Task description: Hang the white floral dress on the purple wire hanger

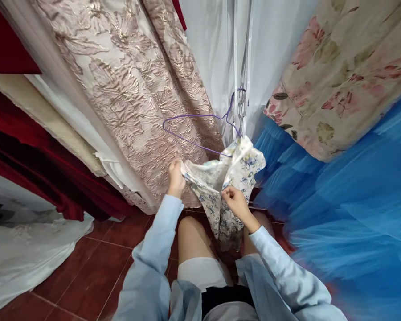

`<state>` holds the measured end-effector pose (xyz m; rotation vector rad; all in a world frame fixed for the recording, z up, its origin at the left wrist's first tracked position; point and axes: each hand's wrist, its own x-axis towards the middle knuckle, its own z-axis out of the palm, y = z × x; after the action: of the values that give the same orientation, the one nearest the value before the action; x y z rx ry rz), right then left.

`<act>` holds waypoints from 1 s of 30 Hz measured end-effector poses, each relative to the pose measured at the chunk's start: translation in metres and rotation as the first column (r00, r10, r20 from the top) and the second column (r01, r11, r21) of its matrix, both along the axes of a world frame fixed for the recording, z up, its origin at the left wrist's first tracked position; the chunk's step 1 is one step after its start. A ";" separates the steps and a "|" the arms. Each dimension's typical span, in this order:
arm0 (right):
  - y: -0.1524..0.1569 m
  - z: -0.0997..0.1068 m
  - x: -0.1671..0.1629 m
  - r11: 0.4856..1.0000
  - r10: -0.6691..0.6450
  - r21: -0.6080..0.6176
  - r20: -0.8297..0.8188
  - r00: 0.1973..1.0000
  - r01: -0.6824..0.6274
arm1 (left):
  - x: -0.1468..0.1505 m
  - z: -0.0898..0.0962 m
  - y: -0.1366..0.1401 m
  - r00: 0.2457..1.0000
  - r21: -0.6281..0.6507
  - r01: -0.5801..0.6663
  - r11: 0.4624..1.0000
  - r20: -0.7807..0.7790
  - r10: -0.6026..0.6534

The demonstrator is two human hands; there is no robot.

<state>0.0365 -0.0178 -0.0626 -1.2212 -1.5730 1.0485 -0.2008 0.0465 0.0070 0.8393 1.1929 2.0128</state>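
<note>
**Floral garment half on a purple hanger, both hands on it**

So, from the head camera: there's a purple hanger [222, 117] hooked up by some white straps [235, 53], though I can't tell exactly what the hook catches on. The white-and-blue floral garment [243, 174] hangs just below the hanger, one shoulder over its right end. The hanger's left arm is bare.

Left hand [176, 174] is below that bare arm, pinching the garment's other shoulder edge and holding it out to the side. Right hand [234, 200] is lower, under the hanger's right half, fingertips pinched on the edge of the front opening.

Around the hanger: pink metallic brocade [127, 80] behind and left, rose-print fabric [347, 84] up to the right, blue tulle [347, 214] down to the right. Red tile floor [100, 267] is well below it. Can't tell if the garment's a top or a short dress, tbh.
</note>
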 end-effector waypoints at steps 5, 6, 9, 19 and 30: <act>-0.018 0.014 0.006 0.991 0.130 0.060 -0.124 0.984 -0.123 | 0.061 0.008 -0.058 0.699 -0.088 0.309 0.947 -0.654 -0.289; -0.022 0.023 0.005 0.979 0.194 0.098 -0.166 0.967 -0.180 | 0.072 0.015 -0.067 0.580 -0.086 0.375 0.923 -0.755 -0.305; -0.031 0.054 0.006 0.945 0.324 0.137 -0.275 0.905 -0.296 | 0.092 0.033 -0.077 0.387 -0.064 0.489 0.870 -0.878 -0.282; -0.032 0.110 0.078 0.949 0.284 0.174 -0.105 0.953 -0.263 | 0.110 -0.018 -0.097 0.379 -0.309 0.804 0.507 -0.391 -0.839; 0.065 0.127 0.181 0.751 -0.256 0.633 0.015 0.967 0.189 | 0.070 -0.019 -0.094 0.466 -0.432 0.700 0.568 -0.327 -0.822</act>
<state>0.2178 0.0470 0.0640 -0.9579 -1.6160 0.2503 -0.1306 -0.0473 -0.0120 1.5053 0.9880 0.8780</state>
